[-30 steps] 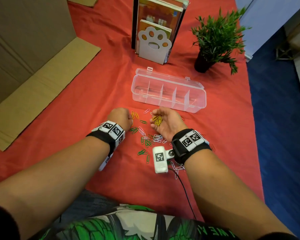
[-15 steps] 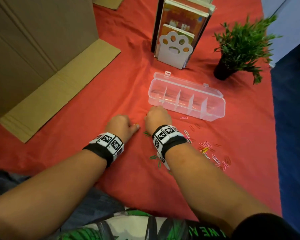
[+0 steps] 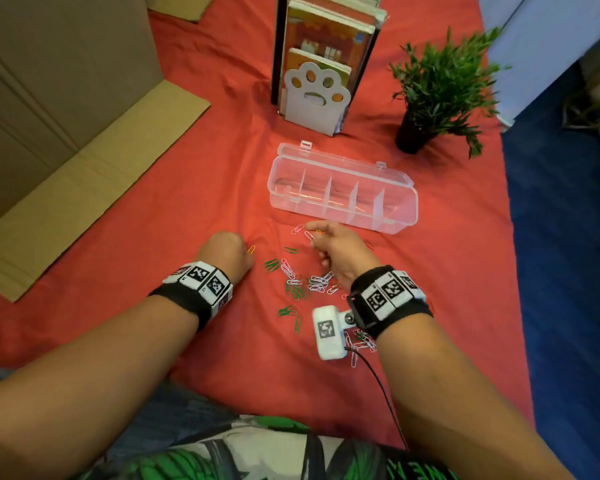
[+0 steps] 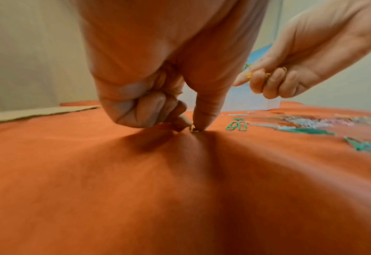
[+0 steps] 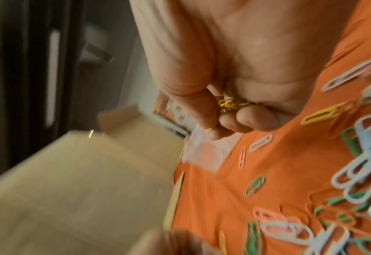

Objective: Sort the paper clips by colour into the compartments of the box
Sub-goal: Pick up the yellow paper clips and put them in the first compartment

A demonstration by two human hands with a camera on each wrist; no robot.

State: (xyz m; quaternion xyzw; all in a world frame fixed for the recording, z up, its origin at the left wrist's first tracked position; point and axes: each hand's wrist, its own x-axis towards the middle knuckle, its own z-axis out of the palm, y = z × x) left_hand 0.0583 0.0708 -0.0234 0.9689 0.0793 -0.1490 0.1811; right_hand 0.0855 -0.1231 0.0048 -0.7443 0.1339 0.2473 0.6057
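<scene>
Yellow wire paper clips (image 5: 234, 104) bunched in right hand (image 3: 340, 252).

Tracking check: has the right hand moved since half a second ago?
Yes: the right hand slid rightward along the box, left end toward middle.

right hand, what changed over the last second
A second ago the right hand lay palm up showing yellow clips; then it turned palm down, and now its fingers are curled round them. The left hand stayed down at the cloth, now pinching a yellow clip. The box is still without clips.
</scene>
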